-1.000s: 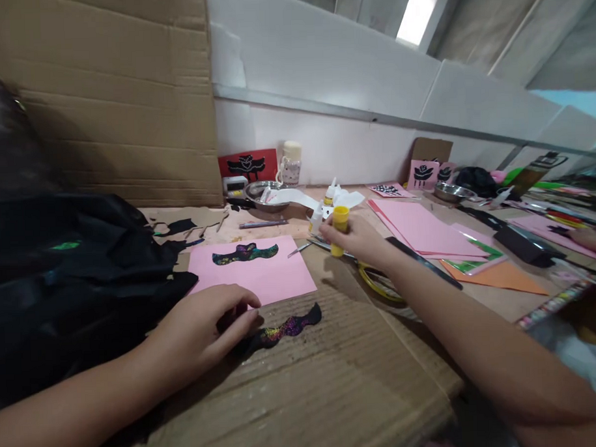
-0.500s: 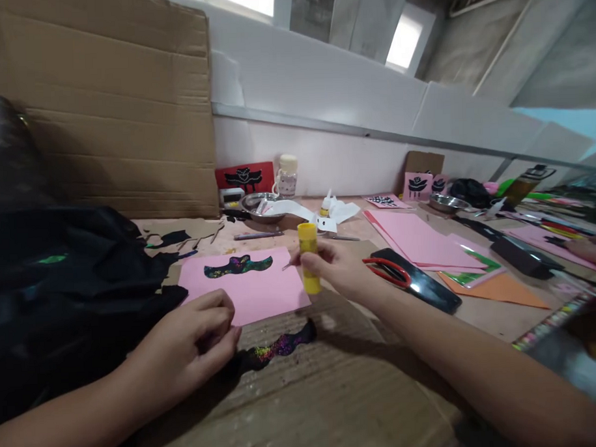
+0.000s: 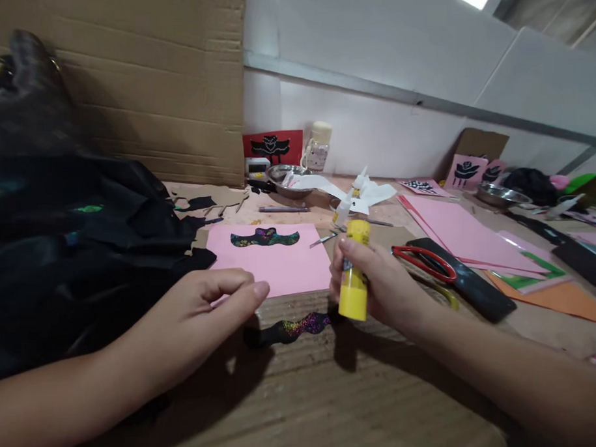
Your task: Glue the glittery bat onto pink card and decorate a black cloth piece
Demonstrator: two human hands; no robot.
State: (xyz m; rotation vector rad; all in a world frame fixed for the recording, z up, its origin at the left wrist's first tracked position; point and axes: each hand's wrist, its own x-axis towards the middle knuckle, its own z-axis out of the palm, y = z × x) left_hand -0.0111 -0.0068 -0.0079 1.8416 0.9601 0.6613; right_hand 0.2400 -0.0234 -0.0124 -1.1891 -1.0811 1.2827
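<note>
I have the right hand [image 3: 388, 279] clamped on a yellow glue stick [image 3: 354, 293], fingers wrapped round the tube and thumb laid across its front. The stick is just off the right edge of the pink sheet [image 3: 280, 270], leaning slightly, and looks raised above the cardboard-covered tabletop [image 3: 304, 412].

My left hand [image 3: 198, 318] is at the sheet's near left corner, covering part of it. Its fingers curl inward with the thumb close to the forefinger; the tips are partly hidden, so I cannot tell whether they meet or pinch anything.

On the sheet, toward its far edge, I see a black glitter cutout [image 3: 264, 238] lying flat. On the near side of the sheet lies a black glitter strip [image 3: 301, 328], apart from it, its right end passing out of my sight by the glue stick. A slim metal tip [image 3: 321, 241] crosses the sheet's right edge.

Right of the sheet, beyond the right hand, I make out a red handle [image 3: 429, 264] against a black case [image 3: 486, 292], then stacked pink paper [image 3: 469, 230]. Left of the sheet, crumpled black material [image 3: 107, 223] is heaped up. Beyond the sheet are a pen [image 3: 284, 209] and a metal bowl [image 3: 273, 179].
</note>
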